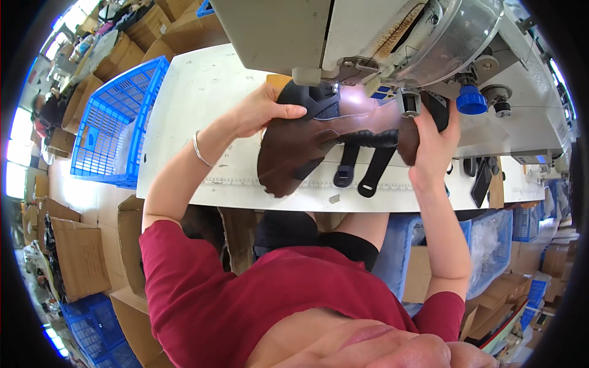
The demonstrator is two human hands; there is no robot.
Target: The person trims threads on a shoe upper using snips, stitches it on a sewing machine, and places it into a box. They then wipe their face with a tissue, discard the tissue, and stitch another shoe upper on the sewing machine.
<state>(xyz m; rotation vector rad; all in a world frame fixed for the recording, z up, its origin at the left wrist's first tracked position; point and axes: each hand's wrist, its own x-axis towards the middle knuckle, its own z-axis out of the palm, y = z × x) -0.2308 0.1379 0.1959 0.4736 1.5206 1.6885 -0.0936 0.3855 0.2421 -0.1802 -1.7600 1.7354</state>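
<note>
A brown leather shoe upper (294,150) with black padded trim and two black straps hangs under the head of a sewing machine (380,37). My left hand (261,110) grips its left end, thumb across the black collar. My right hand (432,138) holds the right end, just below the needle area. The straps (359,168) dangle over the white table (190,104). A thin bracelet sits on my left wrist.
A blue plastic crate (116,122) stands left of the table. Cardboard boxes (80,257) are stacked on the floor at left and lower right. A blue knob (471,101) sticks out on the machine. Dark small parts (481,178) lie on the table at right.
</note>
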